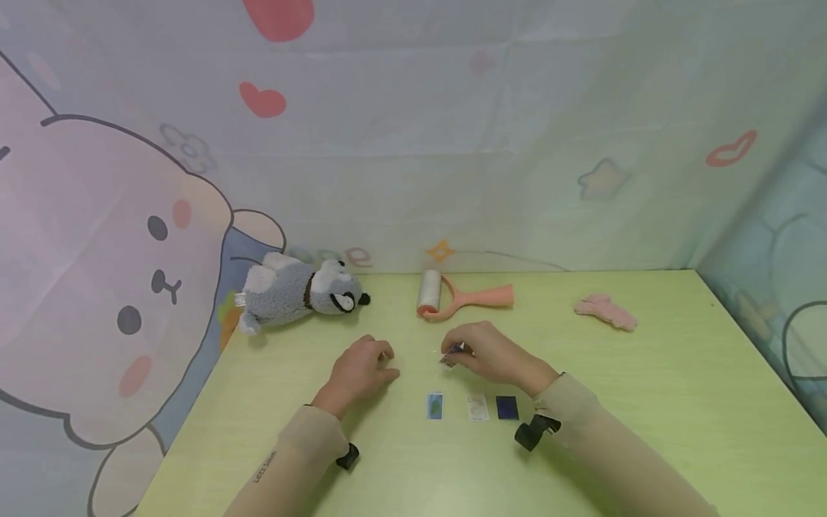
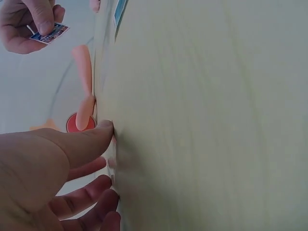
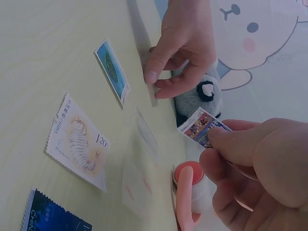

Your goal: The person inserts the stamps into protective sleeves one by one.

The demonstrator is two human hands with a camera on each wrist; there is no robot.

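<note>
My right hand (image 1: 487,352) pinches a colourful postage stamp (image 3: 199,126) between thumb and fingers, above the table. Its perforated white edge and dark blue and red picture show in the right wrist view. My left hand (image 1: 362,373) is at the table with its fingers loosely bent, fingertips right at the surface. Beside those fingertips, a see-through strip (image 3: 153,94) shows faintly. Nearer me lie a blue-green stamp (image 1: 436,406), a white stamp (image 1: 477,407) with a pale striped figure marked 1.20, and a dark blue stamp (image 1: 507,408), in a row.
Behind the hands, a lint roller (image 1: 468,296) with an orange handle lies on the pale green table (image 1: 413,474). A grey plush dog (image 1: 291,294) lies at the back left, a pink crumpled cloth (image 1: 606,311) at the back right. A printed curtain (image 1: 413,143) hangs behind.
</note>
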